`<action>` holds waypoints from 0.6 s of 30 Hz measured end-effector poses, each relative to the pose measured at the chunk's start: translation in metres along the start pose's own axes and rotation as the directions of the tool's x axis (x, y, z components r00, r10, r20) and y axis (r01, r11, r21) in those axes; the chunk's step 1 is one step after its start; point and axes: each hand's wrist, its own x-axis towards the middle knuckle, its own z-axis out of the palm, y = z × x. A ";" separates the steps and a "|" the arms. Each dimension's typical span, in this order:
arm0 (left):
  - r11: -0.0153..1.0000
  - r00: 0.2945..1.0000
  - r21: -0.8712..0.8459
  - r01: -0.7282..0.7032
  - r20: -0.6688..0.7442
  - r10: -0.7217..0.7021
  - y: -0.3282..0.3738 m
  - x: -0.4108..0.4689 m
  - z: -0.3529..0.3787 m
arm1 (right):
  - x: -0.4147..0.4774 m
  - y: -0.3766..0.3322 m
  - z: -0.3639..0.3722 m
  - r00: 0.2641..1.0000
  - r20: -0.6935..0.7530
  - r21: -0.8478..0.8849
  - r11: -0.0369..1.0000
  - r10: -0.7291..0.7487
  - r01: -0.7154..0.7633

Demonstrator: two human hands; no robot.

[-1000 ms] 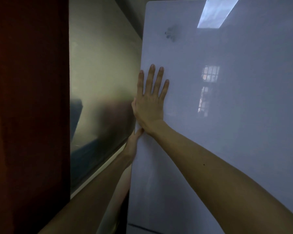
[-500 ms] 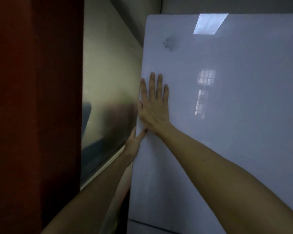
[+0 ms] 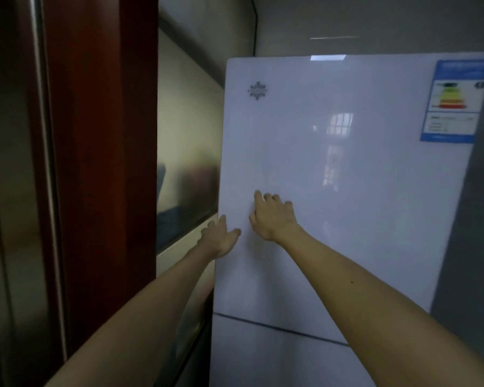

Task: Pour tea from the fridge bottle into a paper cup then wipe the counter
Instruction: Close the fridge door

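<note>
We have both hands on the glossy white upper fridge door (image 3: 347,191), near its left edge. Our left hand (image 3: 220,237) curls around that edge, fingers hidden behind it and thumb on the front face, so it seems to be gripping the door. Our right hand (image 3: 273,216) rests loosely spread against the smooth panel just beside it, holding nothing. The door looks shut, so the tea bottle is presumably inside, out of sight; no paper cup or counter is visible.

The slick, handle-less surface offers little purchase, and we judge that fingers could slip off the edge before the seal releases. The narrow gap beside the dark red wooden panel (image 3: 101,163) and the brushed metal wall (image 3: 185,177) may cramp the left hand. A blue energy label (image 3: 456,101) sits at the upper right corner of the door.
</note>
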 end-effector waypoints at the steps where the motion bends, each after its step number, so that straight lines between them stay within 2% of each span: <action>1: 0.997 1.000 0.065 0.029 0.008 -0.030 0.003 -0.013 0.001 | -0.013 0.003 0.000 0.998 0.062 0.011 1.000 0.020 -0.021; 4: 0.965 0.997 0.254 0.070 0.019 -0.077 0.012 -0.051 0.007 | -0.050 0.009 -0.002 0.983 0.179 0.030 0.998 0.045 -0.051; 7: 0.907 0.997 0.418 0.050 0.038 -0.072 0.018 -0.084 0.012 | -0.085 0.013 -0.006 0.960 0.277 0.028 0.998 0.042 -0.052; 12: 0.839 0.998 0.544 -0.025 0.065 -0.012 0.029 -0.122 0.016 | -0.127 0.019 -0.024 0.944 0.326 0.022 0.998 0.056 -0.067; 18: 0.790 0.993 0.604 -0.109 0.103 0.058 0.040 -0.154 0.010 | -0.172 0.023 -0.050 0.936 0.333 0.001 0.992 0.115 -0.122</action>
